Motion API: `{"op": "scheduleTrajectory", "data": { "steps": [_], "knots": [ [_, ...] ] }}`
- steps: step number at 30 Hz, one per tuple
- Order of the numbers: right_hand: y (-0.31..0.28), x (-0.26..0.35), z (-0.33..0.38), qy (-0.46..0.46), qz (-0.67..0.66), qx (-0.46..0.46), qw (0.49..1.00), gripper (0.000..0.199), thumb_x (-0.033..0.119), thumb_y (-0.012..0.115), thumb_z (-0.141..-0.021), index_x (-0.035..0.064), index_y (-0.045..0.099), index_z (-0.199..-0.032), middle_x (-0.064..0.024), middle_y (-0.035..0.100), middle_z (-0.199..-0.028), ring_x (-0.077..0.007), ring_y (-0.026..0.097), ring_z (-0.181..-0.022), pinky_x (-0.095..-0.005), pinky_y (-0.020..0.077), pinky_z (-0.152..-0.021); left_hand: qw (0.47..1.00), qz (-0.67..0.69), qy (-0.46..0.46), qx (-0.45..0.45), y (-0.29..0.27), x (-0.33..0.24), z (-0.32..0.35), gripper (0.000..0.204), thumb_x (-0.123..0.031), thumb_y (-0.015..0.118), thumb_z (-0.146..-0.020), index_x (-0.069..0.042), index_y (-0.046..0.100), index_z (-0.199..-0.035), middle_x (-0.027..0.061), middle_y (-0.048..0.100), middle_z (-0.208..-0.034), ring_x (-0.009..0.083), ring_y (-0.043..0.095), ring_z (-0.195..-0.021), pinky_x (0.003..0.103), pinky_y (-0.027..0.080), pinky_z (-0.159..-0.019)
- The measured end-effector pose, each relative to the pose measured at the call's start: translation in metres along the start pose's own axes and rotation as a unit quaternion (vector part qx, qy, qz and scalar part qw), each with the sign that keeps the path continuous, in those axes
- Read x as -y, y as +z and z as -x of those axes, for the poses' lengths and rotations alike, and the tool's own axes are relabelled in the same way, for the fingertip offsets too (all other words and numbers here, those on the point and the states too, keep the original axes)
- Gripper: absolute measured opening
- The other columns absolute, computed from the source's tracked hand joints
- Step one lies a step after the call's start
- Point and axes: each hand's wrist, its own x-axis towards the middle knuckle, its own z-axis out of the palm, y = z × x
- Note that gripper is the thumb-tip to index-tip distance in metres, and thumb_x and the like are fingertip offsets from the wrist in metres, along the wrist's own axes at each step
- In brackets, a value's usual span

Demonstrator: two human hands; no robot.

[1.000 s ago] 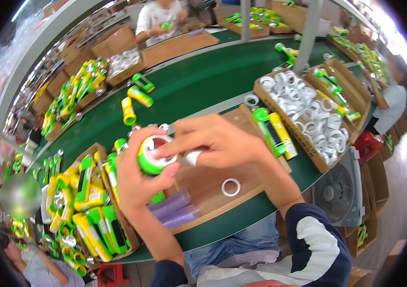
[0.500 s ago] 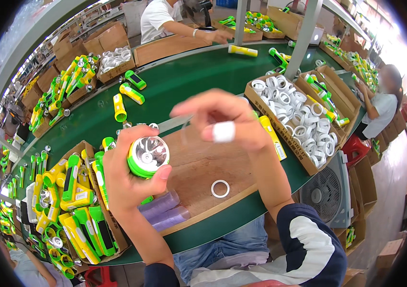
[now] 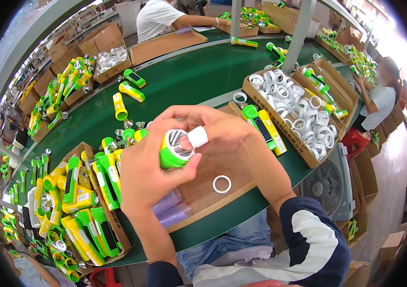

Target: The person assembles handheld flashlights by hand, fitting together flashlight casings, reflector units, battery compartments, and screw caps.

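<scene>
Left hand (image 3: 147, 177) grips green flashlight (image 3: 169, 158); right hand (image 3: 220, 125) half-curled, thumb (image 3: 185, 143) at its shiny front (image 3: 176, 138), hold unclear. Best: keep flashlight steady, press evenly round the rim (image 3: 165, 141).

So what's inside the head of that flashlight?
The flashlight shows a shiny silver reflector edged in white. The white-wrapped thumb of the right hand covers part; anything behind the reflector is hidden.

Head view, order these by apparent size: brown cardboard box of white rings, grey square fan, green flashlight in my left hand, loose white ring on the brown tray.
Cardboard box
Fan, partly hidden
Flashlight, visible part
Loose ring
</scene>
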Motion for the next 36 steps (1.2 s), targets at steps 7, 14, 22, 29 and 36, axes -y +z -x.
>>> {"op": "scheduleTrajectory", "data": {
  "steps": [7,14,22,29,36],
  "knots": [
    [0.029,0.003,0.044,0.046,0.192,-0.180,0.964,0.053,0.034,0.071,-0.087,0.0050,0.053,-0.128,-0.0052,0.060,-0.107,-0.0125,0.057,-0.088,-0.0262,0.0460,-0.069,0.996,0.030,0.064,-0.058,-0.008,0.018,0.004,0.047,-0.019,0.083,-0.063,-0.011,0.063,-0.105,0.0068,0.069,-0.080,0.0208,0.069,-0.068,0.030,0.053,-0.062],
    [0.012,-0.077,0.132,0.146,0.681,-0.037,0.717,0.055,0.027,0.070,-0.085,0.0070,0.053,-0.133,-0.0131,0.055,-0.120,-0.0329,0.053,-0.114,-0.0398,0.0440,-0.098,0.971,0.183,0.010,-0.153,-0.040,0.024,0.006,0.043,-0.016,0.078,-0.068,-0.007,0.061,-0.106,0.0012,0.064,-0.081,0.0082,0.060,-0.070,0.022,0.048,-0.066],
    [0.004,-0.108,0.126,0.099,0.650,-0.065,0.751,0.033,0.013,0.063,-0.086,0.0076,0.061,-0.119,-0.0112,0.056,-0.116,-0.0334,0.056,-0.108,-0.0413,0.0475,-0.092,0.975,0.172,0.034,-0.134,-0.037,0.030,0.008,0.043,-0.026,0.072,-0.077,-0.002,0.059,-0.110,0.0030,0.061,-0.087,0.0081,0.060,-0.071,0.022,0.048,-0.063],
    [0.007,-0.076,0.074,0.166,0.307,-0.398,0.848,0.018,0.013,0.052,-0.097,0.0050,0.050,-0.113,-0.0086,0.060,-0.087,-0.0160,0.063,-0.081,-0.0333,0.0511,-0.069,0.979,0.181,0.006,-0.092,-0.025,0.024,0.000,0.038,-0.018,0.076,-0.072,-0.006,0.061,-0.104,0.0013,0.064,-0.081,0.0081,0.061,-0.072,0.023,0.049,-0.066],
    [0.023,0.014,0.009,-0.214,0.186,-0.365,0.887,0.020,0.017,0.045,-0.103,0.0047,0.051,-0.118,0.0005,0.047,-0.078,-0.0068,0.040,-0.063,-0.0239,0.0345,-0.054,0.949,0.314,-0.001,-0.031,0.005,0.010,-0.006,0.040,-0.018,0.071,-0.076,-0.004,0.057,-0.111,0.0026,0.062,-0.079,0.0070,0.059,-0.062,0.021,0.047,-0.054]
  ]
}}
